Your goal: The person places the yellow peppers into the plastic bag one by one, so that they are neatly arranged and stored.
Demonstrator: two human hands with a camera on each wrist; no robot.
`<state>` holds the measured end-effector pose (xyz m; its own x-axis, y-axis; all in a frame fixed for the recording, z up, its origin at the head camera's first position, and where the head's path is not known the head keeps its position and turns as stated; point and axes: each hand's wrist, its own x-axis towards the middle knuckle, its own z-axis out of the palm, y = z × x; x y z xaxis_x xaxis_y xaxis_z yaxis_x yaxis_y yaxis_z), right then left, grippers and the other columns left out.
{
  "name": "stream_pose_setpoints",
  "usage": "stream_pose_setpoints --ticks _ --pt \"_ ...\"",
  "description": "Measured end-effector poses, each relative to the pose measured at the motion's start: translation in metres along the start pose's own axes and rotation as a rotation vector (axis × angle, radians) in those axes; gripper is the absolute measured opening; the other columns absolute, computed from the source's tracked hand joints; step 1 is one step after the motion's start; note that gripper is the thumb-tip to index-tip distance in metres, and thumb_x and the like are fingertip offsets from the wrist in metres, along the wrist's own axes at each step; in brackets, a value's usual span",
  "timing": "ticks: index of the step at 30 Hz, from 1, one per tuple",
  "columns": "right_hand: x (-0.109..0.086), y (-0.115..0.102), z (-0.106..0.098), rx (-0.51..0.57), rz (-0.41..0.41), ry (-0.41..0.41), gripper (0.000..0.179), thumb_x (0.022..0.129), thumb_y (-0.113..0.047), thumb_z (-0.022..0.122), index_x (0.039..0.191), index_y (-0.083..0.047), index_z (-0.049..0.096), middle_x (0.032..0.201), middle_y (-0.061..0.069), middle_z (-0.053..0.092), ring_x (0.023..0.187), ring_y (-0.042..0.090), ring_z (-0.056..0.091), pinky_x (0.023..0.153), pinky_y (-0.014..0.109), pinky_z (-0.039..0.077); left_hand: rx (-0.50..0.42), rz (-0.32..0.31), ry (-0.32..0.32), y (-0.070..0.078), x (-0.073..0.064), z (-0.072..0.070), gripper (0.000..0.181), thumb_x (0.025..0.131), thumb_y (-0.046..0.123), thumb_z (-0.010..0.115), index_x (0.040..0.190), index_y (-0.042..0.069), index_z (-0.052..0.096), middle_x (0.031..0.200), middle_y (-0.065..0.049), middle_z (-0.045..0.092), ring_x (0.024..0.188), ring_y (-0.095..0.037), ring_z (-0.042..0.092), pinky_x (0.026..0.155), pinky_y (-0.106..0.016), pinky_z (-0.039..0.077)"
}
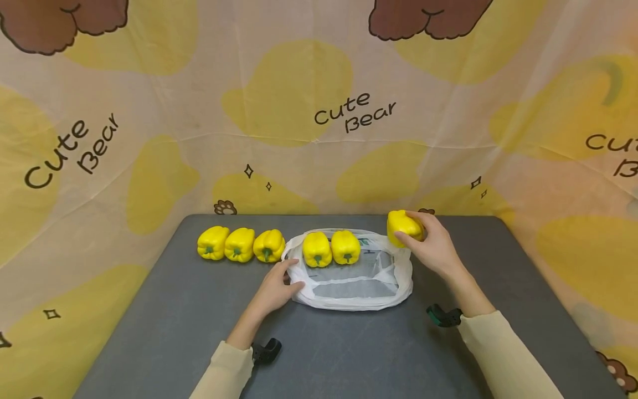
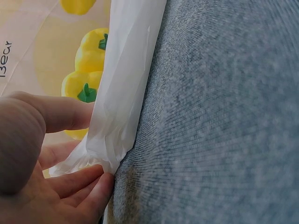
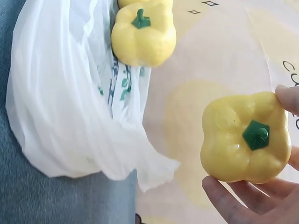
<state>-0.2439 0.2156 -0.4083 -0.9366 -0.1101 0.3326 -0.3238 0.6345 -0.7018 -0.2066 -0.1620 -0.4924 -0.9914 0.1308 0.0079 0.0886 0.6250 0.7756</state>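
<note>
A white plastic bag (image 1: 344,303) lies with its mouth spread wide on the grey table. Two yellow bell peppers (image 1: 317,249) sit side by side in its far left part, green stems facing me. At the bag's left end, my left hand (image 1: 273,288) holds the rim; in the left wrist view the plastic (image 2: 119,93) runs between its digits, hiding one fingertip. My right hand (image 1: 432,244) grips another yellow bell pepper (image 3: 233,135) between thumb and fingers, raised by the bag's far right corner. In the right wrist view this pepper is apart from the bag.
Three more yellow bell peppers (image 1: 240,245) lie in a row left of the bag, the nearest one close to its rim. The grey table (image 1: 349,354) ends at a patterned cloth backdrop (image 1: 299,111) behind and at both sides.
</note>
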Motion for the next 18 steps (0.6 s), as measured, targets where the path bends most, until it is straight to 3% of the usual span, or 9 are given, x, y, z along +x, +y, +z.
stream_pose_setpoints --ticks 18 --pt "0.003 -0.011 0.035 0.059 0.021 -0.063 0.065 0.093 -0.035 0.074 0.146 -0.004 0.05 0.142 0.018 0.05 0.115 0.036 0.052 0.094 0.053 0.048 -0.006 0.013 -0.004 -0.001 0.0 0.0 0.056 0.091 0.016 0.075 0.142 0.005 0.055 0.142 -0.022 0.052 0.118 -0.038 0.06 0.099 -0.051 0.051"
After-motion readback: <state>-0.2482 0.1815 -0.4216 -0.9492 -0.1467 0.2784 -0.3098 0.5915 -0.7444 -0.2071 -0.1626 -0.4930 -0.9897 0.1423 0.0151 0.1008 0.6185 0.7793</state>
